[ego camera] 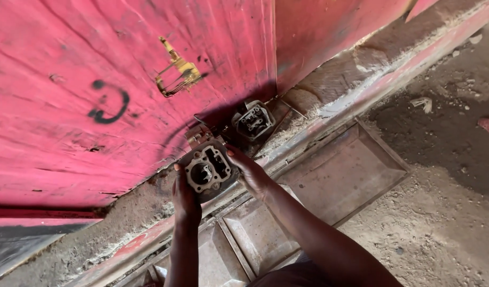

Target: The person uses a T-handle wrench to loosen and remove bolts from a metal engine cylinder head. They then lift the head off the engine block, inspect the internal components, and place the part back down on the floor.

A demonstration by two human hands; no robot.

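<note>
1. Both hands clamp one part between them: the left hand (185, 197) wraps the lower left edge of a grey, grimy cast-metal engine block with a round bore and a rectangular opening in its face (209, 171), and the right hand (250, 171) cups its right side, thumb tip on the rim.
2. The block is held up off the ground, its open face turned toward the camera, just in front of the worn red-painted metal door (85, 79) and above the dusty concrete kerb (149, 212).
3. To keep this hold sound, I would judge it best to keep the fingers on the outer walls and off the flat mating face, since that surface looks dirty and its edges could be sharp.
4. The part looks heavy for its size, so support from below with the left palm seems wise.
5. A second dark metal engine casting with a square face (253, 120) rests near the door's foot, a little apart; keep the held block clear of it.
6. A yellowish metal latch (176, 73) hangs on the door, well above the hands.
</note>
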